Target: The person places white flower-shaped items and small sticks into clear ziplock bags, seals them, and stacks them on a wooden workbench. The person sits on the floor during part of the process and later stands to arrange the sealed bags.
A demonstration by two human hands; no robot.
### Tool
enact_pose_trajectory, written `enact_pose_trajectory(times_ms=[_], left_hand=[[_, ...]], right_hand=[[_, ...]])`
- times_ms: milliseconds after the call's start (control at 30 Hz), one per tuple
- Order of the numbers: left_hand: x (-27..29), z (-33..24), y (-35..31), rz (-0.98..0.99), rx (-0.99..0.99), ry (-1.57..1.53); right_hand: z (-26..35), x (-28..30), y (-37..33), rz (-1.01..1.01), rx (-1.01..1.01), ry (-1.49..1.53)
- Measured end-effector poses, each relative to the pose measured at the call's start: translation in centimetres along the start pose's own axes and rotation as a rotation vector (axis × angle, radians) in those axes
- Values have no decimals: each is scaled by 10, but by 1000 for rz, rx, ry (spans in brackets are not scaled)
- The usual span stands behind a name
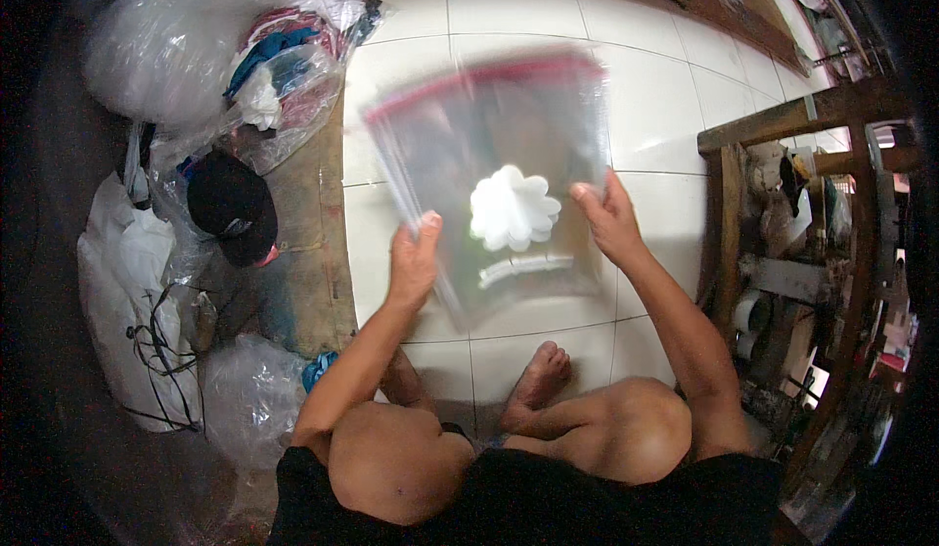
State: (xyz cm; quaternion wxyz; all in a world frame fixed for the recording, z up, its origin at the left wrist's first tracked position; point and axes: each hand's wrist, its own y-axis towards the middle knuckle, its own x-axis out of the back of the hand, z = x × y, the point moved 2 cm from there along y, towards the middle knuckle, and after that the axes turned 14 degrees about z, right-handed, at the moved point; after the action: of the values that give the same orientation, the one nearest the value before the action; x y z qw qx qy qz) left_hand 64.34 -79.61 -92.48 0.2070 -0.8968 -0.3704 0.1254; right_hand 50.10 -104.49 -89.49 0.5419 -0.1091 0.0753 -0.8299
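Note:
A stack of clear plastic bags [421,155] is held up in front of me, slightly blurred by motion. A pinkish-red band runs along its far edge, and a white scalloped flower-like print with a white strip below it shows on the face. My left hand [415,257] grips the left edge, its thumb on top. On the opposite edge, my right hand [608,215] is closed the same way, thumb up. The fingers under the stack are mostly hidden. Bare knees and feet show beneath it.
White floor tiles [401,67] lie under the stack. To the left are a black cap [233,204] on a brown board [308,243], a big clear plastic bundle [161,47] and crumpled plastic with black cord [156,350]. A wooden rack [724,204] stands at the right.

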Motion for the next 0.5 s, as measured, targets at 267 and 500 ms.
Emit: enact_pose_trajectory(times_ms=[267, 500], left_hand=[[11, -46, -22, 93, -390, 110], [43, -26, 19, 140, -532, 784]], right_hand=[[40, -17, -47, -58, 242, 238], [18, -8, -46, -133, 394, -63]])
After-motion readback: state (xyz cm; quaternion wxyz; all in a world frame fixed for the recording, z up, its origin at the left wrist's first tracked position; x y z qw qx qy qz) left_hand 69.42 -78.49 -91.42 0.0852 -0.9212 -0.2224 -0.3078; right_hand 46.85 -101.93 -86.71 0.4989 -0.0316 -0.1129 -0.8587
